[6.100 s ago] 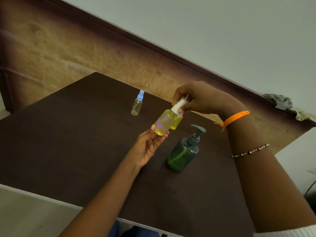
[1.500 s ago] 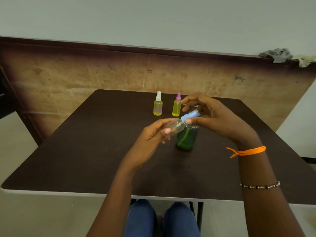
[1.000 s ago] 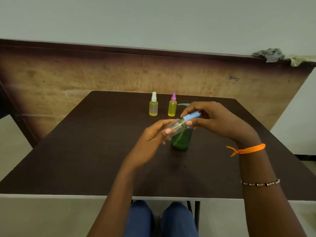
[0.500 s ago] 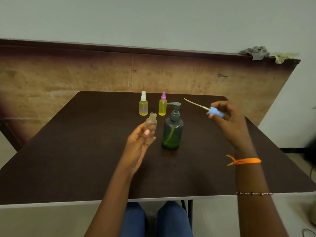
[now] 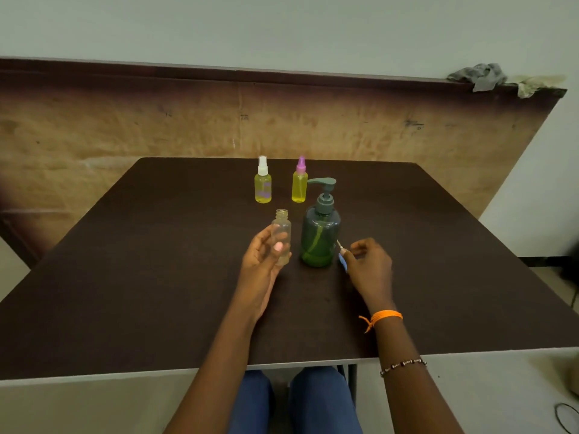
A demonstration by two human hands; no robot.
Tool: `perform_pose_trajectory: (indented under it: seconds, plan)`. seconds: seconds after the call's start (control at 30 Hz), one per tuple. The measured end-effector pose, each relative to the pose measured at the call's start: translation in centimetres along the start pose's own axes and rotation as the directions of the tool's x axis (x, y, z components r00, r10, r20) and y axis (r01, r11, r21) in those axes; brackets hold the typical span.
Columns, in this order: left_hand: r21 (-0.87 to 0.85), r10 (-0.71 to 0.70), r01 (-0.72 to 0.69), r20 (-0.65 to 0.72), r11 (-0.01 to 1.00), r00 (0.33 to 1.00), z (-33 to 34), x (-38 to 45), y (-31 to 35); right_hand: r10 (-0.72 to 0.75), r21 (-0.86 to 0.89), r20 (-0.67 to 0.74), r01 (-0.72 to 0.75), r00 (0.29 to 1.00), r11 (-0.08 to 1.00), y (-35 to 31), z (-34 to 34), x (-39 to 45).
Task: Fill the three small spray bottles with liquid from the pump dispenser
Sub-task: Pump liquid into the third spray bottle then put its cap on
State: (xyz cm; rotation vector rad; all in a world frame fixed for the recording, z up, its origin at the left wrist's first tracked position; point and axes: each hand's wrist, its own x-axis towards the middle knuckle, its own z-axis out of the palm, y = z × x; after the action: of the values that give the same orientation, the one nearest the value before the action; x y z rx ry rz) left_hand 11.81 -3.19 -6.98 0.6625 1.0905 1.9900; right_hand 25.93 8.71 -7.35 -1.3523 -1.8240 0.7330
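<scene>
Our left hand [image 5: 266, 261] grips the empty bottle [image 5: 281, 235] upright, just left of the dispenser [image 5: 320, 234]. Right hand [image 5: 366, 264] pinches the blue sprayer [image 5: 342, 261] low by the table [image 5: 156, 261]. Best to park it nearby, then tuck the neck under the spout. Two filled bottles [image 5: 262, 186] wait behind, wooden board [image 5: 125, 120] beyond.

A plain, sparsely furnished room, its exact kind unclear. A dark brown table [image 5: 156, 277] stands before a worn plywood board [image 5: 125, 126] against a pale painted wall [image 5: 282, 26]; crumpled rags [image 5: 479, 76] lie on the board's top right corner.
</scene>
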Motion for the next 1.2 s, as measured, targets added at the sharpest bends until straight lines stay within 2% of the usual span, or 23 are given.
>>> perform_pose_trajectory:
  seconds: [0.17, 0.33, 0.53, 0.67, 0.73, 0.8, 0.87, 0.97, 1.2]
  plan:
    - [0.105, 0.01, -0.012, 0.027, 0.994, 1.0, 0.1, 0.0, -0.5, 0.05, 0.072, 0.018, -0.051, 0.999, 0.996, 0.0, -0.8, 0.1]
    - [0.094, -0.007, 0.003, 0.041, 0.996, 0.999, 0.1, -0.3, -0.5, 0.044, 0.084, 0.046, -0.048, 0.998, 0.995, -0.3, -1.9, 0.3]
    - [0.03, -0.048, 0.048, 0.03, 0.998, 0.998, -0.1, -0.4, -0.4, -0.019, 0.047, 0.082, 0.015, 0.996, 0.999, -1.1, -2.9, 0.6]
    - [-0.048, -0.052, 0.051, -0.009, 0.998, 0.999, 0.0, -0.4, -0.1, -0.125, 0.075, -0.008, 0.125, 0.992, 0.989, -2.3, -3.1, 0.6]
    - [-0.103, -0.043, 0.039, -0.04, 0.994, 0.998, 0.1, -0.3, 0.1, -0.264, 0.123, -0.148, 0.283, 0.953, 0.951, -3.8, -3.2, 0.1]
    - [-0.138, -0.032, 0.023, -0.058, 0.99, 0.998, 0.2, 0.0, 0.4, -0.44, 0.11, -0.27, 0.481, 0.856, 0.87, -5.7, -3.2, -0.2]
    - [-0.163, -0.028, 0.018, -0.059, 0.986, 0.998, 0.5, 0.4, 0.9, -0.582, 0.026, -0.286, 0.613, 0.761, 0.79, -7.5, -2.9, -0.3]
    - [-0.181, -0.021, 0.015, -0.032, 0.983, 0.999, 0.8, 1.3, 1.6, -0.671, -0.077, -0.235, 0.675, 0.703, 0.734, -9.3, -2.3, 0.3]
    - [-0.188, -0.034, 0.03, -0.017, 0.982, 0.999, 0.7, 2.9, 2.8, -0.717, -0.087, -0.172, 0.714, 0.676, 0.695, -9.7, -2.2, 1.2]
